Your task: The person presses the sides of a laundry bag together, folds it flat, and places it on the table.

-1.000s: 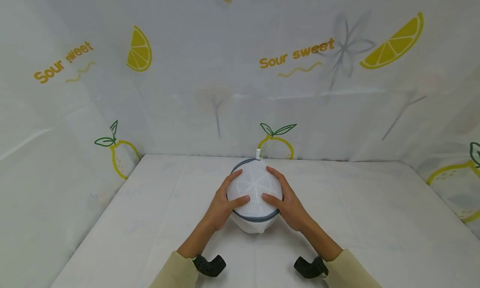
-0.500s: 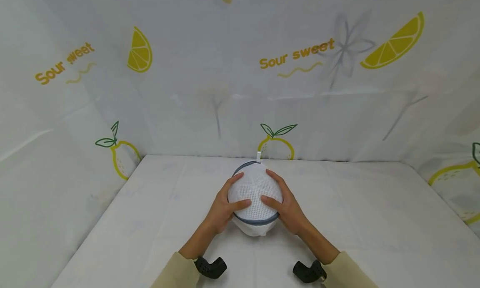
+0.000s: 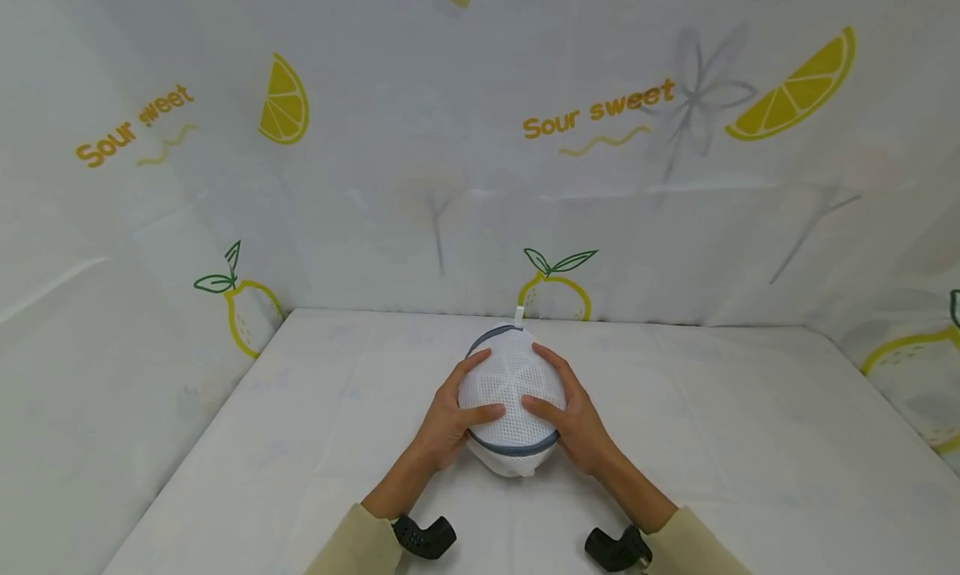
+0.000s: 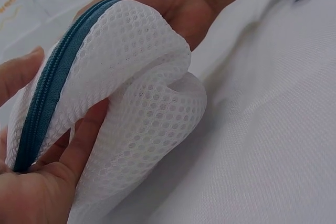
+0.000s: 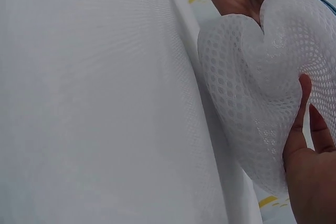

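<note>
A rounded white mesh laundry bag (image 3: 512,392) with a blue-grey zip (image 4: 52,82) is held between both hands over the middle of the table. My left hand (image 3: 441,425) grips its left side, thumb across the near face and fingers bent round the edge. On the opposite side my right hand (image 3: 583,425) grips it the same way, the two thumbs pointing at each other. From the far top edge sticks up a small white tab (image 3: 519,316). In the right wrist view, the soft mesh underside folds inward, with fingers (image 5: 304,103) pressing into it.
A white cloth covers the table (image 3: 712,417), which ends at a back edge close beyond the bag. Behind and at the sides hangs a white curtain (image 3: 360,225) printed with lemons and lettering. Black curved wrist mounts (image 3: 426,538) sit at both cuffs.
Both hands and the mesh laundry bag have shifted slightly nearer to me. The hold on the bag looks the same.
</note>
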`<act>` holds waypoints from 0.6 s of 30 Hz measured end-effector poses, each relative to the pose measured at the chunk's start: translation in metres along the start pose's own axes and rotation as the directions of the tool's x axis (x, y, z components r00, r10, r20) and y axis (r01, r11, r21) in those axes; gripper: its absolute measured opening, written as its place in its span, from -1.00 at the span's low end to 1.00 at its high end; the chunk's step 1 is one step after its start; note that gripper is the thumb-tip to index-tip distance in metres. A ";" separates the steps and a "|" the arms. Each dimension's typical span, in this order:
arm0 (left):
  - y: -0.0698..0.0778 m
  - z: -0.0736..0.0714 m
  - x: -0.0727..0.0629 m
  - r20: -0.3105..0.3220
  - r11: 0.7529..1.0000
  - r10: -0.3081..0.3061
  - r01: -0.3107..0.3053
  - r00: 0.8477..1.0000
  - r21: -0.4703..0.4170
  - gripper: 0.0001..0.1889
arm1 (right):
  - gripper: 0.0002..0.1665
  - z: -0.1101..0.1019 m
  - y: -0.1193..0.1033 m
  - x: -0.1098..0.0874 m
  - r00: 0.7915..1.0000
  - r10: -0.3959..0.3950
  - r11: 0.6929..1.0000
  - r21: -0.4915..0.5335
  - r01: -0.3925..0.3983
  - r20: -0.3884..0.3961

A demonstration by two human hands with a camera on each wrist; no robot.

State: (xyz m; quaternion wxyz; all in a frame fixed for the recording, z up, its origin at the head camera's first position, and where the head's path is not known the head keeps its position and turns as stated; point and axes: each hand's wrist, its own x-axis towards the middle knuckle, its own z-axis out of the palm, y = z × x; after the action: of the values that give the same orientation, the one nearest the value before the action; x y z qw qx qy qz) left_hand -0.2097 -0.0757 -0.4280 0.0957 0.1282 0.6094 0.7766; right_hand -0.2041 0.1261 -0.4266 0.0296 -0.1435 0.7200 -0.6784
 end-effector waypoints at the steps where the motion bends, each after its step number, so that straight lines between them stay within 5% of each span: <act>1: 0.000 0.000 0.000 0.004 1.000 -0.001 0.001 1.000 -0.008 -0.14 | -0.15 0.000 0.000 0.000 1.000 0.000 1.000 -0.013 0.000 -0.005; 18: -0.003 0.000 -0.001 0.024 0.999 -0.019 0.020 1.000 -0.049 -0.14 | -0.12 0.003 0.006 0.000 0.999 0.048 0.993 0.113 -0.047 -0.002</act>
State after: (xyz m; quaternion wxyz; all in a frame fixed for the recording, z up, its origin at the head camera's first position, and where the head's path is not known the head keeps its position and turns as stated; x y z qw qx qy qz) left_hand -0.2090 -0.0749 -0.4310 0.1136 0.1290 0.5901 0.7888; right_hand -0.2041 0.1238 -0.4323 0.0519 -0.1228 0.6838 -0.7174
